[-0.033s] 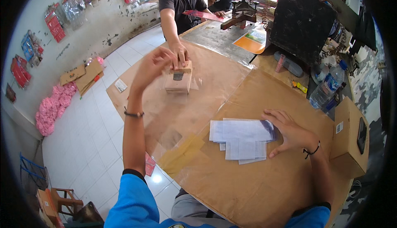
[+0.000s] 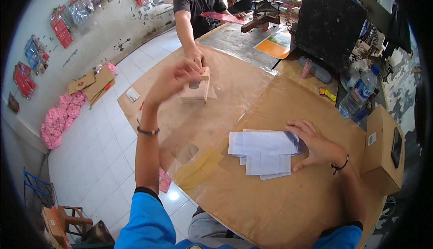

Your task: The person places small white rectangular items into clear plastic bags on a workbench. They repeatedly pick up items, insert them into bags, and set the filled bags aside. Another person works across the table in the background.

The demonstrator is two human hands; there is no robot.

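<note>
My left hand (image 2: 175,81) is raised over the far part of the table, its loosely bent fingers apart and blurred by motion. I see nothing in it. Just beyond lies a block-shaped wooden piece (image 2: 194,96) with a smaller wooden bar (image 2: 205,73) on top, partly hidden by my hand. A co-worker's hand (image 2: 195,55) rests at that bar. My right hand (image 2: 318,146) is open at the right end of a loose pile of translucent whitish sheets (image 2: 264,149), thumb and fingers spread around that end. Whether the fingertips touch the sheets is hard to tell.
Brown paper under clear plastic covers the table (image 2: 288,208). A cardboard box (image 2: 379,152) with a dark phone-like object stands at the right edge, near a water bottle (image 2: 358,96). A metal clamp-like press (image 2: 265,16) and black panel (image 2: 331,25) are at the back.
My left hand has moved slightly right and toward me, over the wooden piece. My right hand and the sheets have hardly moved.
</note>
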